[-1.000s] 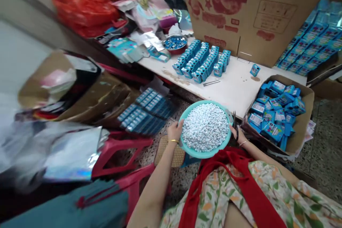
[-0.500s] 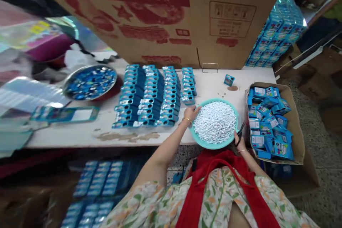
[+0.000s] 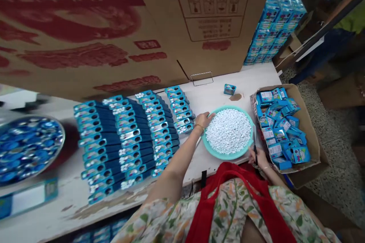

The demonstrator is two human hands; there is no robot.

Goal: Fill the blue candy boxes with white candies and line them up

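A turquoise plastic basin (image 3: pixel 225 156) heaped with small white pellet-like sweets (image 3: pixel 228 131) rests on the white table, close to its front edge. My left hand (image 3: pixel 203 120) is closed on the basin's left rim, thumb lying over the edge. At the lower right of the basin, my right hand (image 3: pixel 259 158) is closed around dark scissors (image 3: pixel 255 147), whose blades point away from me along the rim. Whether the right fingers still touch the basin I cannot tell. A single small blue box (image 3: pixel 229 89) stands just beyond the basin.
Several rows of open blue boxes (image 3: pixel 134 136) stand to the left. Farther left is a metal bowl (image 3: pixel 63 136) of blue wrapped pieces. A carton (image 3: pixel 312 136) of blue packets sits at the right. A large cardboard box (image 3: pixel 159 19) and stacked wrapped boxes (image 3: pixel 270 22) line the back.
My view has swung toward the table. The basin has moved from in front of the table edge onto the tabletop, and my right hand has slid down and away from its rim with the scissors.
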